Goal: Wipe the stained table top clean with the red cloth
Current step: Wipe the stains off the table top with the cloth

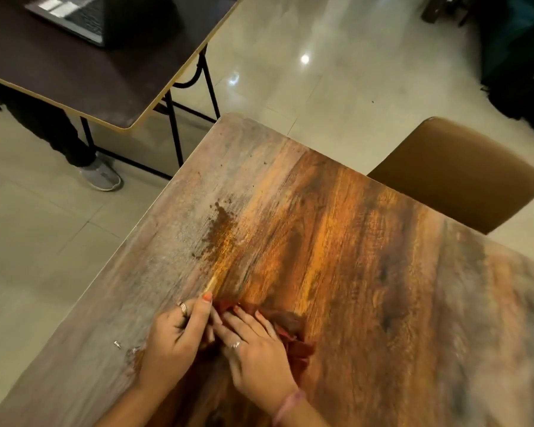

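The wooden table top (367, 257) fills the lower right of the head view. A patch of brown powdery stain (221, 224) lies near its left edge, beyond my hands. The red cloth (293, 337) is bunched on the table under both hands, mostly hidden. My right hand (253, 352) lies flat on the cloth with straight fingers. My left hand (179, 337) rests beside it at the cloth's left edge, fingers extended, thumb pointing toward the stain.
A brown chair seat (457, 174) stands at the table's far right side. A dark table (84, 75) with a laptop (74, 16) is at upper left, and a person's shoe (101, 177) beneath it. Small debris (117, 344) lies near the left edge.
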